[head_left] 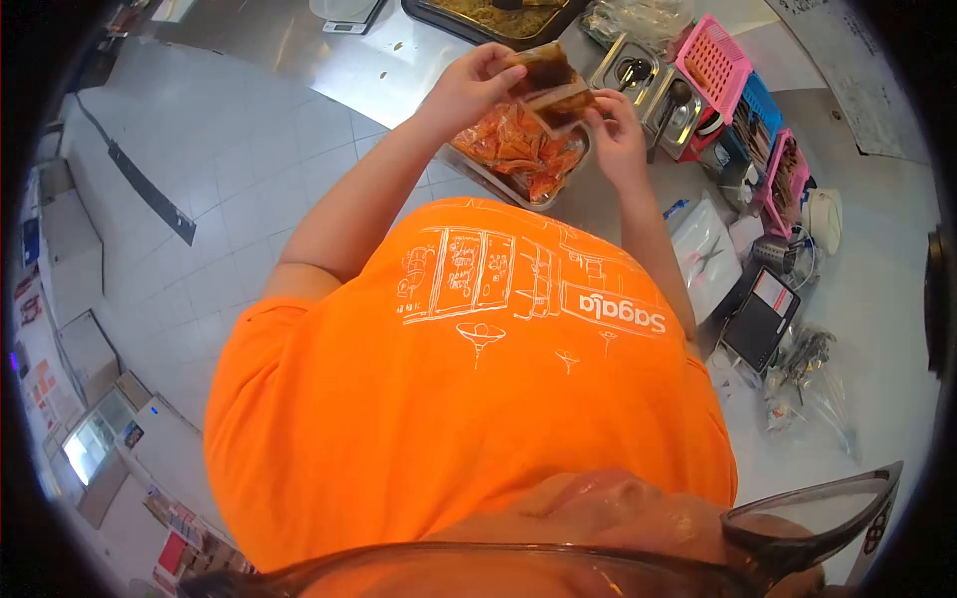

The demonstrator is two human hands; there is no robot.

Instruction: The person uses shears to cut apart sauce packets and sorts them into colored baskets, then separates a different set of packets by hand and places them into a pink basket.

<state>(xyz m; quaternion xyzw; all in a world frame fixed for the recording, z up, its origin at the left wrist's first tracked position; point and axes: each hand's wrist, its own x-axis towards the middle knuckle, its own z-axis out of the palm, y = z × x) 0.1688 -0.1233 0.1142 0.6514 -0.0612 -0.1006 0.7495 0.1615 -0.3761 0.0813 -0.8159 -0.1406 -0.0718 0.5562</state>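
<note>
Clear plastic sachets of dark brown sauce (546,72) are stretched between my two hands. My left hand (475,88) pinches their left edge between thumb and fingers. On the other side, my right hand (616,128) has its fingertips closed on the lower right corner of the sachets. I cannot tell whether this is one folded piece or two joined ones. Directly beneath sits a metal pan (544,202) filled with small clear bags of orange-red food (518,149). The sachets overlap the pan's upper part in this view.
A dark tray of yellowish food (493,18) and a scale (347,22) stand at the back. Metal containers with ladles (670,112), a pink basket (714,62) and a blue basket (760,102) are on the right. A black tablet (762,317) lies nearer.
</note>
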